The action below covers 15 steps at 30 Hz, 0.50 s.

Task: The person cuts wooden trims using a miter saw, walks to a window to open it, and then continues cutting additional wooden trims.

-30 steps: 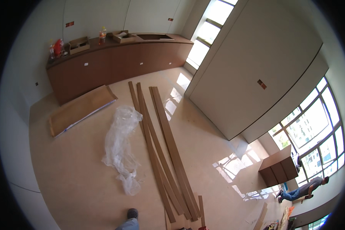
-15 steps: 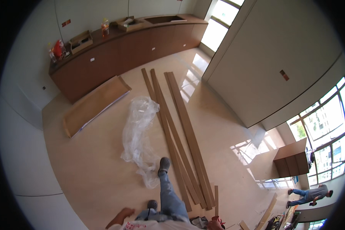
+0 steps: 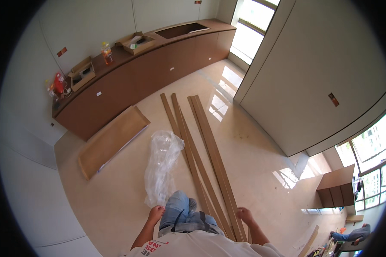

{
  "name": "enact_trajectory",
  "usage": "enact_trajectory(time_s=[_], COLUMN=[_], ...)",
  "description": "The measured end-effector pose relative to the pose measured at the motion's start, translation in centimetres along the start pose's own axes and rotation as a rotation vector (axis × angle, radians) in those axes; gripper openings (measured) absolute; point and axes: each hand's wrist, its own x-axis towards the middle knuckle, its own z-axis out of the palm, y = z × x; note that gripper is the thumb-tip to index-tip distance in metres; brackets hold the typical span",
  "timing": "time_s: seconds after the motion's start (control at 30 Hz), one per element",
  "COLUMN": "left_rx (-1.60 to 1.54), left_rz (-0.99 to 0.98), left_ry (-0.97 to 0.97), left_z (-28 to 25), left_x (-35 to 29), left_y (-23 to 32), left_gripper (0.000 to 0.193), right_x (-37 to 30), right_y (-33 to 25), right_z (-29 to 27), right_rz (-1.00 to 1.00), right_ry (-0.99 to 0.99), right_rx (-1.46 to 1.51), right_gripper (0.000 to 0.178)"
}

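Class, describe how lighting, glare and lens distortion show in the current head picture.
Head view: tall window blown out white, bright reflections on the glossy floor; head view: whitish highlights on the clear plastic sheet; head view: brown counter bowed by the fisheye, corners black.

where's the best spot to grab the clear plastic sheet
Likely the near end of the clear plastic sheet, from above, gathering a bunch of folds with the left hand, the closer one. It lies crumpled on the floor; its far end meets the brown strips, so the near end looks freer.
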Motion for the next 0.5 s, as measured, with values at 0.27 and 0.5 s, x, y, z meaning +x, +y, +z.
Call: enact_trajectory(time_s=[0.27,0.5], left_rx=[1.219,0.747], left_rz=[0.057,-0.317], left_ry=[-0.365,-0.329], left_z=[-3.0,-4.8], left_x=[14.2,33.3], left_y=[2.2,15.4], left_gripper=[0.033,0.042], right_x=[15.2,25.5], right_y=[-13.1,-19.4], right_z=[-7.7,-9.4], right_rz=[0.051,0.376], right_ry=[0.13,0.019], right_rx=[0.159,0.08], right_gripper=[0.032,0.032])
